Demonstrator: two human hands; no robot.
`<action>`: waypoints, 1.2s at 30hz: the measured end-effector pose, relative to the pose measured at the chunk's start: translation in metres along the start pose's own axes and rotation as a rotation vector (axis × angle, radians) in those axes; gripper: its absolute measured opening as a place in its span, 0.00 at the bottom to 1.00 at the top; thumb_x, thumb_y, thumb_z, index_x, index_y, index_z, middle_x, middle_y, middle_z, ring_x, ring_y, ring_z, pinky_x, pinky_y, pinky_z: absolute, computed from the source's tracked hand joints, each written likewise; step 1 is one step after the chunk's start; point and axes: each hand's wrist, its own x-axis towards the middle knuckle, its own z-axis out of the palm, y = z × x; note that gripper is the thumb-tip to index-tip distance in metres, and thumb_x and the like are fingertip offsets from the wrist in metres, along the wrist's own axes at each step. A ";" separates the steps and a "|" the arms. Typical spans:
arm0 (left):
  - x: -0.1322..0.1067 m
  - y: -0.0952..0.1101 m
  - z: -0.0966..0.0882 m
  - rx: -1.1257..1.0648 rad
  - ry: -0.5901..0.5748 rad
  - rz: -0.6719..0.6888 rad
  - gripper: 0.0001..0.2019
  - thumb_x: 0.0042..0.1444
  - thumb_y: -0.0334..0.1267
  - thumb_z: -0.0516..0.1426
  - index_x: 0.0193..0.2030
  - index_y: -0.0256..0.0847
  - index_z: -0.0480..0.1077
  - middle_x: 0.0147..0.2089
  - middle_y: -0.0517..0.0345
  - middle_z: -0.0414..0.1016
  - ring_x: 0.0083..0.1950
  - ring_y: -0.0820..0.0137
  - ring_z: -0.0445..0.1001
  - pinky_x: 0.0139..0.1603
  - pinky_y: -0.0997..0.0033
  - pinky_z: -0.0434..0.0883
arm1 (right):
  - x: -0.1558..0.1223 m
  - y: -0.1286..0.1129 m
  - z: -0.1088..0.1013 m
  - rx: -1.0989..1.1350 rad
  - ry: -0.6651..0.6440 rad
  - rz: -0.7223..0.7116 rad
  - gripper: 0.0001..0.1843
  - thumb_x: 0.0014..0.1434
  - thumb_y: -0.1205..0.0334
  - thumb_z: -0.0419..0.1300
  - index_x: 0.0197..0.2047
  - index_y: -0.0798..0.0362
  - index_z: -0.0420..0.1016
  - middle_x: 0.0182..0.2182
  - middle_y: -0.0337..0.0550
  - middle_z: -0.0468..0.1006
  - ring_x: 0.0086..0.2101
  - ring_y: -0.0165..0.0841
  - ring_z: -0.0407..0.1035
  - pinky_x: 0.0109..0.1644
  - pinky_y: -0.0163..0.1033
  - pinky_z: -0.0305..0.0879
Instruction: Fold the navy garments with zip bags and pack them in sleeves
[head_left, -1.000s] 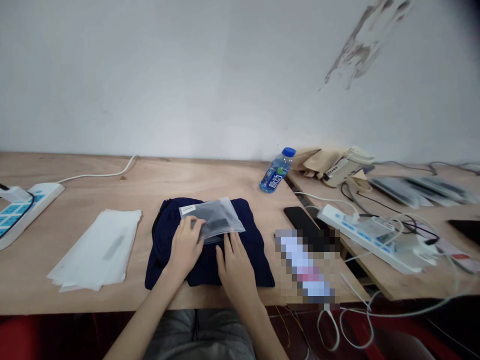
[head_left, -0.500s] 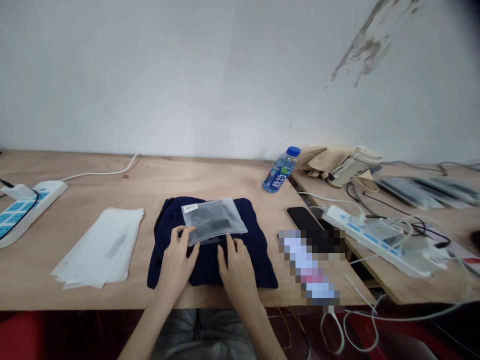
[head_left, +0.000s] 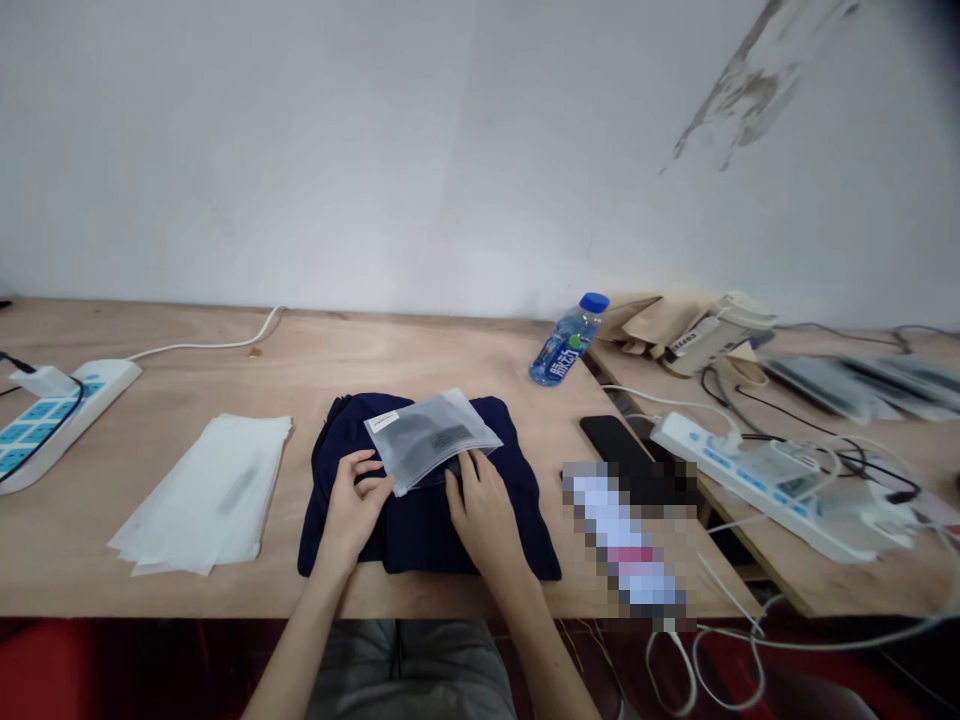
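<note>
The light, slippery frosted plastic bag [head_left: 433, 440] is best held by its near edge, where the left hand [head_left: 352, 512] is found curled, the right hand [head_left: 484, 522] being spread on the soft navy garment [head_left: 420, 540].

"How is the light looking?"
"Soft and even, spreading across the white wall [head_left: 300, 150]. Shadows are staying faint, and the clear bag [head_left: 431, 440] is showing a dull sheen."
"Sharp?"
"No, the right-hand bench [head_left: 847, 590] is smearing and bending."

The folded garment [head_left: 420, 530] is dark navy, the bag [head_left: 433, 440] frosted grey-white, the table [head_left: 187, 350] pale tan with wood grain, the bottle cap [head_left: 594, 302] blue.
</note>
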 end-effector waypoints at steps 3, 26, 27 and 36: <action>-0.001 0.002 0.001 -0.037 -0.007 -0.054 0.25 0.46 0.35 0.67 0.49 0.40 0.62 0.46 0.51 0.73 0.36 0.73 0.79 0.41 0.71 0.75 | 0.004 0.001 0.006 0.031 -0.045 0.001 0.19 0.67 0.65 0.45 0.56 0.59 0.69 0.47 0.57 0.76 0.44 0.44 0.72 0.48 0.50 0.71; 0.001 -0.008 0.013 0.073 -0.052 -0.031 0.24 0.40 0.24 0.61 0.46 0.41 0.62 0.32 0.67 0.71 0.26 0.80 0.73 0.30 0.80 0.70 | 0.029 0.003 0.023 -0.087 -0.112 0.110 0.29 0.56 0.49 0.62 0.58 0.54 0.70 0.53 0.55 0.74 0.52 0.49 0.65 0.51 0.51 0.63; 0.000 -0.007 0.014 0.077 -0.052 -0.024 0.24 0.40 0.25 0.61 0.46 0.41 0.61 0.32 0.67 0.71 0.26 0.80 0.73 0.30 0.80 0.70 | 0.030 0.001 0.023 -0.101 -0.116 0.120 0.29 0.56 0.48 0.62 0.57 0.54 0.71 0.52 0.55 0.75 0.52 0.50 0.65 0.50 0.51 0.63; -0.017 -0.001 -0.003 0.310 -0.136 -0.091 0.16 0.52 0.46 0.61 0.41 0.41 0.61 0.22 0.66 0.72 0.19 0.69 0.75 0.20 0.75 0.68 | 0.016 -0.006 -0.001 0.044 -0.083 0.125 0.22 0.61 0.57 0.55 0.55 0.58 0.70 0.45 0.53 0.79 0.45 0.43 0.72 0.48 0.46 0.66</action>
